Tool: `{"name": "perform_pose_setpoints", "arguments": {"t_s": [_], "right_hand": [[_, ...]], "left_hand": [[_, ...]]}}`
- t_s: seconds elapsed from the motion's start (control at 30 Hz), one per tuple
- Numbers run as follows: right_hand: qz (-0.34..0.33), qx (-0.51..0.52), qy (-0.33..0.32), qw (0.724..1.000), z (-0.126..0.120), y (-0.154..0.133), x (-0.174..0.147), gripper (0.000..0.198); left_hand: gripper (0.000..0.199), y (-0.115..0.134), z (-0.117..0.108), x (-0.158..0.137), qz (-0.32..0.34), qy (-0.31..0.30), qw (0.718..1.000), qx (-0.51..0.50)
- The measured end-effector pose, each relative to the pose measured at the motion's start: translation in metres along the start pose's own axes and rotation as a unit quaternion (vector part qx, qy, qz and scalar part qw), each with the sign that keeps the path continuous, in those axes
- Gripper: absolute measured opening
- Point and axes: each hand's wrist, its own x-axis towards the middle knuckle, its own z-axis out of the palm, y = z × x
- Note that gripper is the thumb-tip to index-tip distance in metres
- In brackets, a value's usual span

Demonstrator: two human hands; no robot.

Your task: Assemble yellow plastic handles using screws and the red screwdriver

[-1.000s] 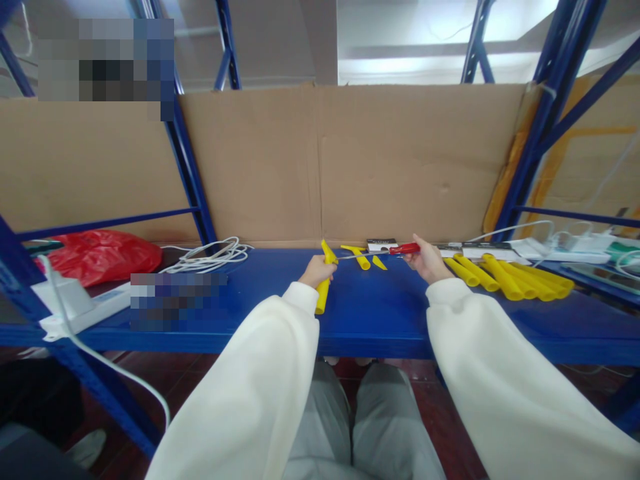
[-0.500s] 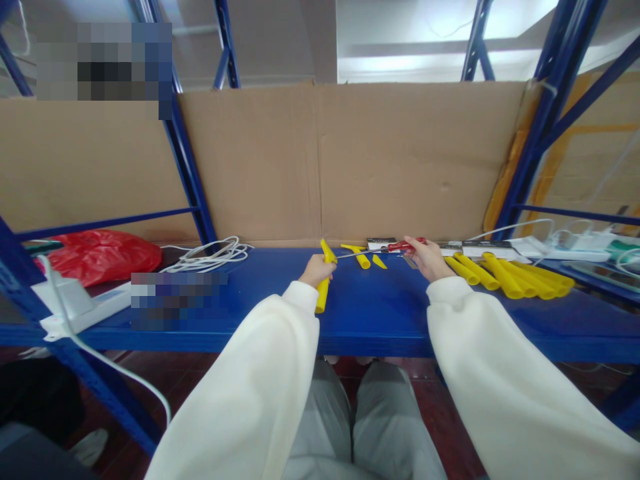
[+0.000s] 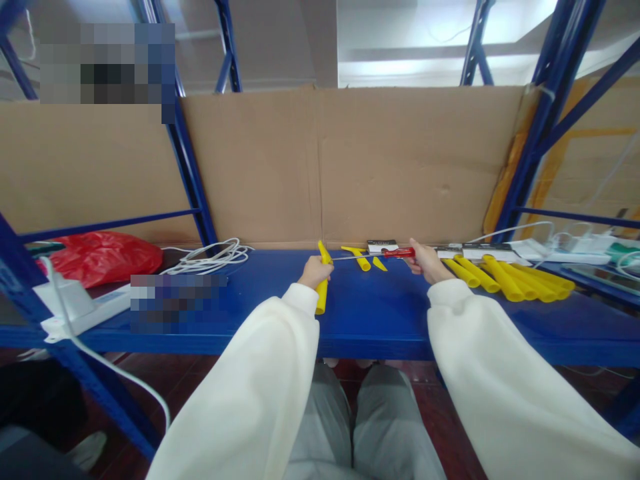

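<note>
My left hand (image 3: 316, 272) is closed around a yellow tapered plastic piece (image 3: 321, 300), which stands nearly upright with its narrow tip above my fingers. In my right hand (image 3: 425, 261) is a screwdriver with a red handle (image 3: 399, 253). Its long metal shaft points left and reaches the yellow piece beside my left fingers; whether the tip enters the piece cannot be made out. Behind the shaft lie another yellow piece (image 3: 362, 261) with a wide round end and a small yellow pointed part (image 3: 380, 264).
Several yellow tubular pieces (image 3: 505, 280) lie at the right on the blue shelf (image 3: 270, 293). Cardboard (image 3: 400, 160) closes off the back. Toward the left are a white cable coil (image 3: 220, 255), a red plastic bag (image 3: 110, 257) and a white power strip (image 3: 95, 313).
The screwdriver's handle has tilted slightly lower, and more of it shows as my right fingers sit farther back. My left hand keeps the yellow piece in nearly the same place.
</note>
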Motion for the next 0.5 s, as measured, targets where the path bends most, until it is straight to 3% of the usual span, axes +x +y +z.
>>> {"name": "perform_pose_setpoints", "arguments": {"t_s": [0.17,0.27,0.5], "right_hand": [[-0.016,0.046,-0.039,0.998,-0.0022,0.0013,0.0070,0.017],[0.006,0.059,-0.058,0.997,-0.0030,0.0014,0.0084,0.016],[0.010,0.012,0.004,1.000,0.0000,0.0002,-0.0007,0.032]], "left_hand": [[0.016,0.0019,-0.0016,-0.0028,0.003,-0.005,1.000,-0.007],[0.015,0.0020,-0.0019,-0.0037,0.006,-0.003,1.000,-0.006],[0.016,-0.0008,-0.0006,-0.0006,0.008,-0.005,1.000,-0.006]]}}
